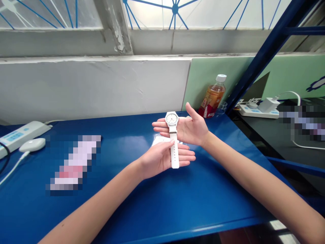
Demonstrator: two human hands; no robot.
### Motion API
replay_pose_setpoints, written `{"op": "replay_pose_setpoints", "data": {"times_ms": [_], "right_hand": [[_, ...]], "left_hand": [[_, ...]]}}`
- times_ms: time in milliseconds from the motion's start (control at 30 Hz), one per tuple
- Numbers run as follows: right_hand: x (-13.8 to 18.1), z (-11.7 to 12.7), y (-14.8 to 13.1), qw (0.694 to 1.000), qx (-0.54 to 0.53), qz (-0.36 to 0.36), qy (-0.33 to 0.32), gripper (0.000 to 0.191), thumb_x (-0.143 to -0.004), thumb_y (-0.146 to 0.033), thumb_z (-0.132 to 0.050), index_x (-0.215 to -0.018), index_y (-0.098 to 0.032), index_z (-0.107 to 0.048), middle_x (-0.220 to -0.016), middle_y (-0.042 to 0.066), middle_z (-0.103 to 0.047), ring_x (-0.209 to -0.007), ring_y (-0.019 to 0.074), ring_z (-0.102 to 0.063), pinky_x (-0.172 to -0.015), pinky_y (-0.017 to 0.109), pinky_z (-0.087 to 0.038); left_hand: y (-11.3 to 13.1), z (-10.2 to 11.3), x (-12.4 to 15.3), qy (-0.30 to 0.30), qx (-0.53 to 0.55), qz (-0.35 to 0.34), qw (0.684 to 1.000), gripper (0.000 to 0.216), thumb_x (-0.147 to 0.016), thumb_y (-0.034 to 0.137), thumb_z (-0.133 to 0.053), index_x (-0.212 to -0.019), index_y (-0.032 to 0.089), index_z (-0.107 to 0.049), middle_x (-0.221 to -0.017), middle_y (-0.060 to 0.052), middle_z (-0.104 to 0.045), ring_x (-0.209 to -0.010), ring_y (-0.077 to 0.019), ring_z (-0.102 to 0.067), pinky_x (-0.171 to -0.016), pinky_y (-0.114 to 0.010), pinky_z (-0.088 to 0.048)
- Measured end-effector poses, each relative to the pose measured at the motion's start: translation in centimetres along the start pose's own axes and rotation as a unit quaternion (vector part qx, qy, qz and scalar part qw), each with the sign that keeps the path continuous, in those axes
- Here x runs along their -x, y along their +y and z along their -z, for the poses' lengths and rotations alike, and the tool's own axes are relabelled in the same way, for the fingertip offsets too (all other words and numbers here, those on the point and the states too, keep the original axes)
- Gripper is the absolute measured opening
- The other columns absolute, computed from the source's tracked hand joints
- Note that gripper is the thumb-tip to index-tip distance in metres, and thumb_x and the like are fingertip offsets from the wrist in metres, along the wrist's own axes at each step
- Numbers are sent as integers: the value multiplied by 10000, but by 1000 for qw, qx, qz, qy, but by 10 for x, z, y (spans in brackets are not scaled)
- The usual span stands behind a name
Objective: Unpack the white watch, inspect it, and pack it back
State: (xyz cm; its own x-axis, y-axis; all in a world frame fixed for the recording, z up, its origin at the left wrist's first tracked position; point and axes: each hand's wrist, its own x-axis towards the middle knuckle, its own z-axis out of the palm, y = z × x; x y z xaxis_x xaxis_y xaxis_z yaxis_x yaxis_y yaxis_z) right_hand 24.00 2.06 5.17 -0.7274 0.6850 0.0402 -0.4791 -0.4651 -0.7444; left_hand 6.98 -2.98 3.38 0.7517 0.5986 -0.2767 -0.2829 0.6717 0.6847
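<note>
A white wristwatch [173, 135] with a round white dial lies stretched across both my palms above the blue table [142, 203]. My right hand [189, 128] is palm up with fingers flat, and the dial rests on it. My left hand [165, 156] sits just in front, palm up, its thumb pressing the strap against the fingers. The strap's free end hangs over my left fingers. A clear plastic bag [158, 140] lies on the table under my hands, partly hidden.
A tea bottle [213, 96] with a white cap stands at the table's back right corner beside a blue shelf post [256, 64]. A white power strip [17, 135] and small white device [32, 144] lie far left. Another power strip [259, 110] sits on the dark surface at right.
</note>
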Motion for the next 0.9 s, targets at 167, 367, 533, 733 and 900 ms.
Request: {"op": "replay_pose_setpoints", "data": {"times_ms": [167,367,533,733,900], "right_hand": [[0,0,1,1000,-6,-6,5,896,-902,-744,-145,-1267,-36,-555,-1399,226,-550,-1300,311,-523,-1141,470,-309],[-1,2,1,1000,-9,-14,9,898,-904,-745,-149,-1259,-35,-567,-1391,233,-554,-1277,318,-542,-1125,477,-329],[-1,5,1,1000,-9,-21,3,878,-918,-726,-143,-1259,-41,-572,-1375,222,-573,-1237,314,-572,-1115,491,-335],[-1,5,2,1000,-14,-12,-16,880,-923,-717,-138,-1259,-29,-572,-1347,222,-594,-1276,307,-542,-1136,475,-309],[-1,4,2,1000,3,-10,-10,849,-906,-737,-217,-1245,-50,-585,-1356,216,-590,-1300,315,-522,-1138,489,-304]], "left_hand": [[0,3,-1,-20,8,0,1000,425,-1029,271,-374,-1100,-19,-677,-1161,-261,-685,-1075,-333,-682,-1021,-488,-439],[1,4,0,-47,15,-3,999,420,-1019,261,-381,-1120,-20,-676,-1174,-261,-678,-1099,-333,-669,-1045,-491,-411],[1,-2,1,-22,5,-10,1000,437,-1040,324,-385,-1070,5,-681,-1137,-249,-694,-1054,-317,-690,-1011,-473,-449],[1,-4,1,-1,1,-13,1000,352,-1029,255,-397,-1062,10,-648,-1109,-257,-696,-1007,-329,-708,-971,-504,-471],[0,-3,1,6,-6,-18,1000,328,-1013,244,-429,-1073,-1,-640,-1109,-270,-692,-1024,-333,-702,-984,-501,-460]]}}
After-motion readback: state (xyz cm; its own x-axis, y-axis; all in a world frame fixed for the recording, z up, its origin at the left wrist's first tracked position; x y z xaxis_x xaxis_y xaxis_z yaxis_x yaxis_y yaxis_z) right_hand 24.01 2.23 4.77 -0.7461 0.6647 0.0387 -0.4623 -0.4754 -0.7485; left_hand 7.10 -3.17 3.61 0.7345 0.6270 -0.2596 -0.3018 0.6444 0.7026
